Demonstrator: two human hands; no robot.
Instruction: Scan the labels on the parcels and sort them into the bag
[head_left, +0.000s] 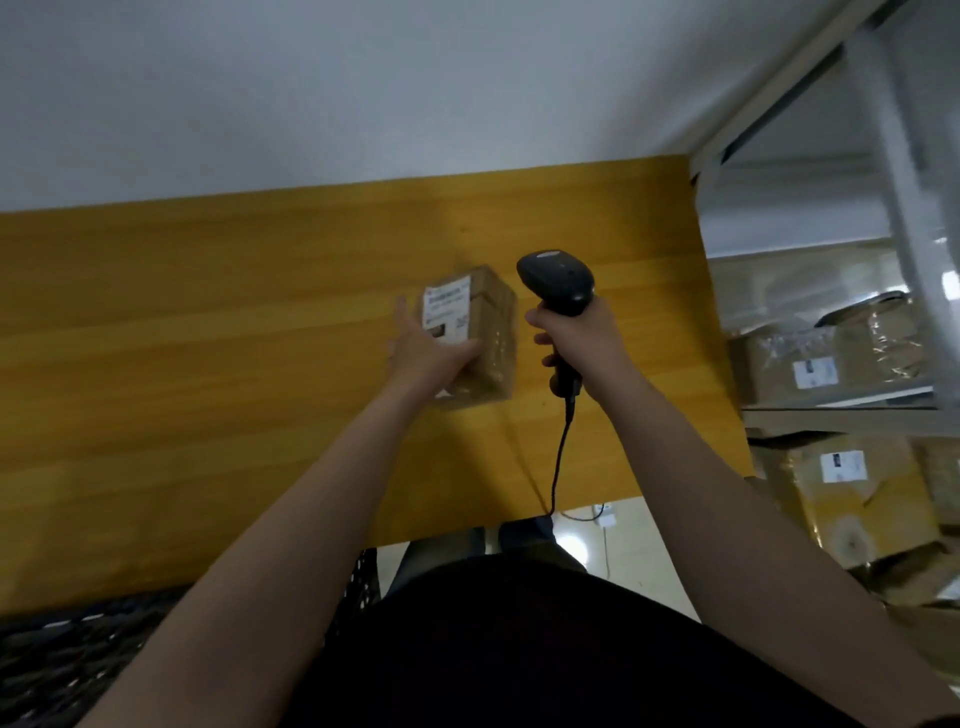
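White label (445, 313) on parcel (493, 343), print blurred (unreadable), shelf box labels (814, 373) likewise

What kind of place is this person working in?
Probably a parcel depot or stockroom: metal shelving holds labelled cardboard boxes, the right hand grips a corded barcode scanner, and the left hand holds a labelled parcel at a wooden table.

this is looking like a parcel storeroom: a metal rack (906, 234) is holding taped, labelled cardboard boxes (810, 366) beside a wooden table (208, 322), where a corded barcode scanner (558, 280) is hovering beside a labelled parcel (491, 332).
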